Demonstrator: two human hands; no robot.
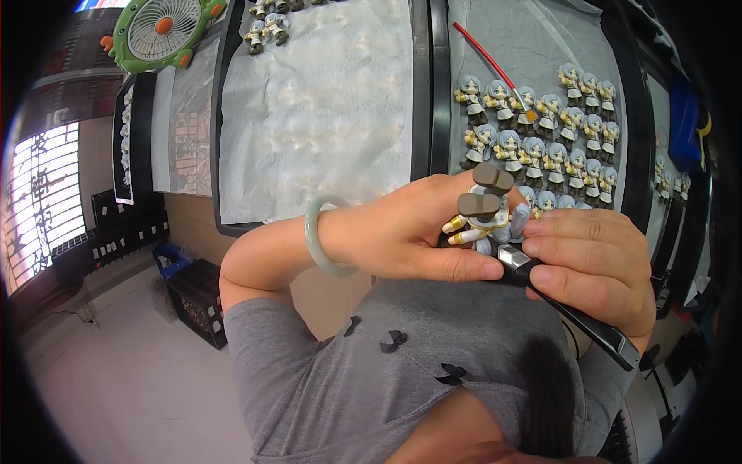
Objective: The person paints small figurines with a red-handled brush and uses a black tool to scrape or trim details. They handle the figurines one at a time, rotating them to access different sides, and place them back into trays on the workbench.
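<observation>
A small figurine, white-and-gold body, brown soles up, is clamped in the left hand at chest height. A black-handled brush is gripped by the right hand, ferrule touching it. Beyond, rows of grey-haired figurines lie on a paper-lined tray.

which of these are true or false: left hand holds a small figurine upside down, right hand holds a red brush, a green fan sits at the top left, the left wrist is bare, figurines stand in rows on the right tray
1. The left hand holds a small grey-and-white plastic figurine upside down. True.
2. The right hand holds a red brush. False: it holds a black tool; the red-handled brush lies on the black paper-lined tray.
3. A green round fan sits top left. True.
4. The left wrist is bare. False: it wears a pale green bangle.
5. Rows of figurines stand on that tray. True.
</observation>
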